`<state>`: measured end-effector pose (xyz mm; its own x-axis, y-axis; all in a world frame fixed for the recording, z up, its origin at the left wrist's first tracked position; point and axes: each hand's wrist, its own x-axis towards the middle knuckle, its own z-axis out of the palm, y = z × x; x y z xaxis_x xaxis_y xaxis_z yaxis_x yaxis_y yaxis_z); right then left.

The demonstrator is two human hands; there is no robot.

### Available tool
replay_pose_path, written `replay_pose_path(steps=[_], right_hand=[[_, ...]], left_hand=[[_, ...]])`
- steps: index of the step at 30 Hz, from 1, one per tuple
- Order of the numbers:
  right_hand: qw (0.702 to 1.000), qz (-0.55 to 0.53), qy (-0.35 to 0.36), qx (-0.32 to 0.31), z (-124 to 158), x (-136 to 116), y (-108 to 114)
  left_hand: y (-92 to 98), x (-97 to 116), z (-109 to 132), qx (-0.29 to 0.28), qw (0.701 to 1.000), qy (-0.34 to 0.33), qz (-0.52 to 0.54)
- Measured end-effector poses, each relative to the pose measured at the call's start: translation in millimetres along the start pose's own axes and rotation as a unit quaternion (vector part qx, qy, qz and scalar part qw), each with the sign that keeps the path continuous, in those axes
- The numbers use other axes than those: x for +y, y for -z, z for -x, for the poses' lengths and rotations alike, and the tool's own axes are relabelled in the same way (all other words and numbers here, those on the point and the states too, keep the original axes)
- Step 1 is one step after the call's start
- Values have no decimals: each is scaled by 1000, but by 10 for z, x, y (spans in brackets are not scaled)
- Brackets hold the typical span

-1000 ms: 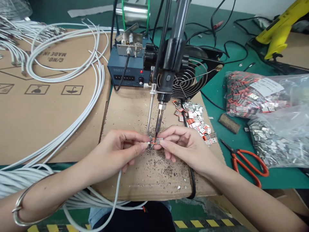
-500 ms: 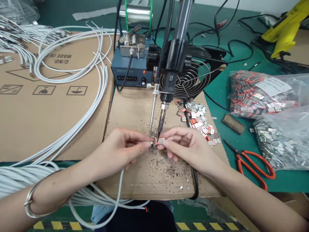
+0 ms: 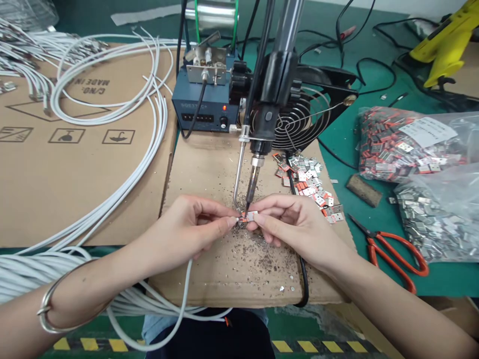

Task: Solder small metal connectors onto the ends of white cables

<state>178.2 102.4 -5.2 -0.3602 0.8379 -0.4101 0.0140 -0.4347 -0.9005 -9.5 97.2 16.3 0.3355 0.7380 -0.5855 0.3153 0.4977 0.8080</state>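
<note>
Between finger and thumb, my left hand (image 3: 202,224) pinches the end of a white cable (image 3: 186,291), which hangs down from under it. My right hand (image 3: 292,222) grips a small USB plug (image 3: 251,216) with a metal shell and an orange insert. The cable end meets the orange end of the plug. Just above this joint is the tip of a soldering iron (image 3: 253,182) held in a black stand. A thin bent metal tube (image 3: 238,174) ends beside the iron's tip. My fingertips hide part of the cable end.
Loose USB plugs (image 3: 314,187) lie behind my right hand. Bags of orange plugs (image 3: 389,144) and metal shells (image 3: 426,214), plus orange-handled pliers (image 3: 396,249), are at the right. Behind stand a blue soldering unit (image 3: 204,107) and a fan (image 3: 295,119). Bundled white cables (image 3: 37,274) lie left.
The camera view has shifted slightly. My hands stay at the iron's tip, and the plug shows a little more of its orange part beside the cable end.
</note>
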Motion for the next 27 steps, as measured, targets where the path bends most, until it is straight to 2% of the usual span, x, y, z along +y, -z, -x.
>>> replay_pose_path(steps=[8, 20, 27], right_hand=[[1000, -19, 0, -5, 4, -29, -20], [1000, 1, 8, 4, -4, -20, -44], [1000, -7, 14, 2, 4, -32, -30]], left_hand=[[21, -11, 3, -9, 1000, -7, 4], [-2, -14, -9, 8, 1000, 20, -7], [9, -25, -14, 11, 1000, 3, 8]])
